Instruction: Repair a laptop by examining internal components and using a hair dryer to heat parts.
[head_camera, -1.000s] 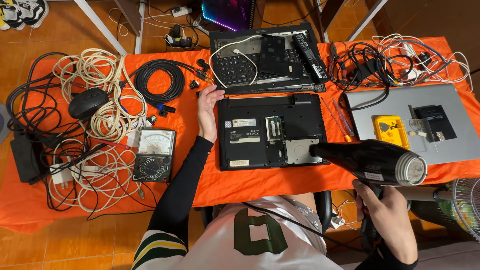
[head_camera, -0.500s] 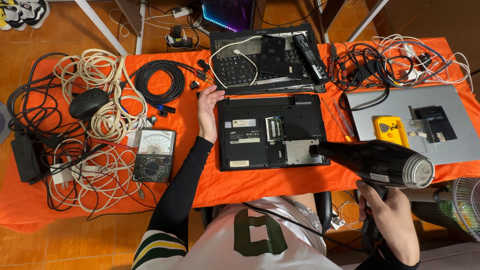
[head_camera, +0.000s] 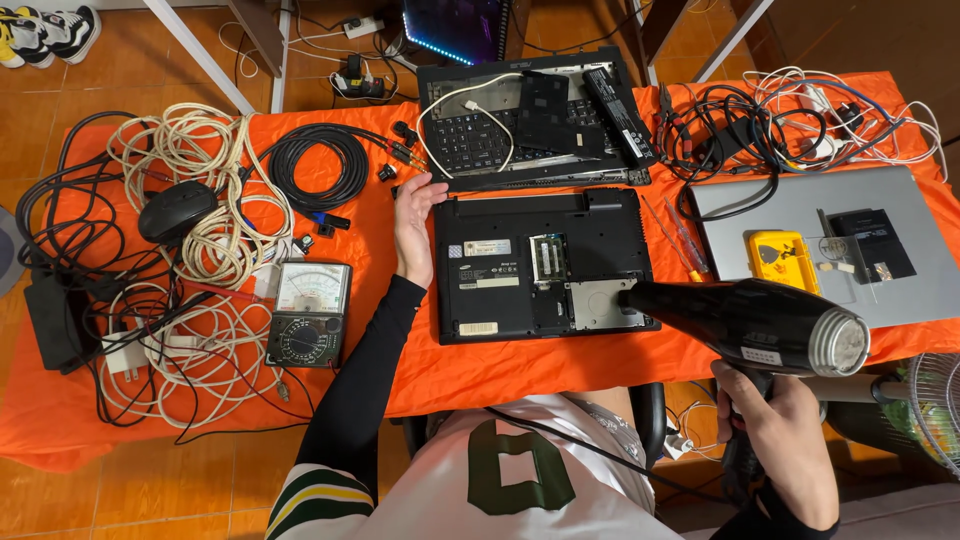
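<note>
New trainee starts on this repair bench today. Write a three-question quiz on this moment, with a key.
1. True or false: the right hand holds a black hair dryer whose nozzle points at the open bay of the upturned black laptop.
2. Where does the left hand rest?
A. on the analog multimeter
B. at the laptop's left edge
C. on the black computer mouse
3. Fill in: the small yellow case lies on a closed ____ laptop.

Key
1. True
2. B
3. silver
</note>
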